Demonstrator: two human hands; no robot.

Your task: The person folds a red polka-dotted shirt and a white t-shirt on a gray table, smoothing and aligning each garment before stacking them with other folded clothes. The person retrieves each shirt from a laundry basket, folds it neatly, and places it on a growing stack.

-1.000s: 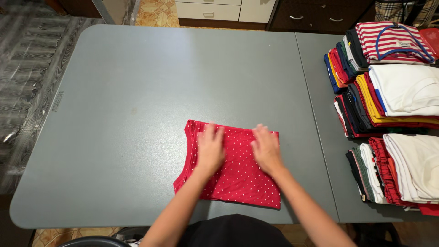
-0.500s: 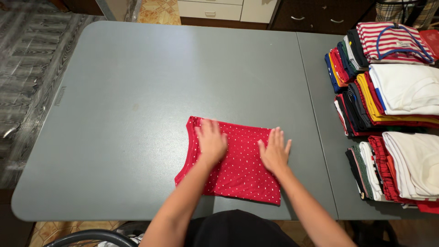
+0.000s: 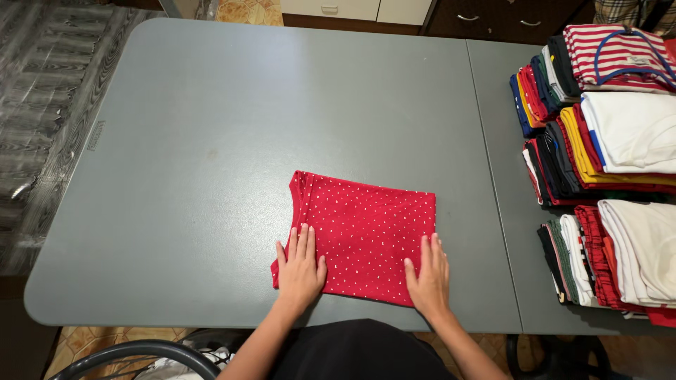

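Observation:
A red garment with small white dots [image 3: 362,229] lies folded into a rough square on the grey table [image 3: 211,141], near its front edge. My left hand [image 3: 301,267] rests flat on the garment's near left corner, fingers together and pointing away from me. On the near right corner my right hand [image 3: 427,274] lies flat in the same way. Neither hand grips the cloth; both press on top of it.
Stacks of folded clothes [image 3: 605,105] in red, white, yellow, blue and stripes fill the table's right side, with another stack [image 3: 620,260] nearer me. A seam [image 3: 486,155] divides the tabletop. Cabinets stand beyond the far edge, and a dark chair rim [image 3: 141,355] shows below left.
Both hands have slid back toward me across the garment, from its middle to its near corners. The garment lies flatter and squarer than before.

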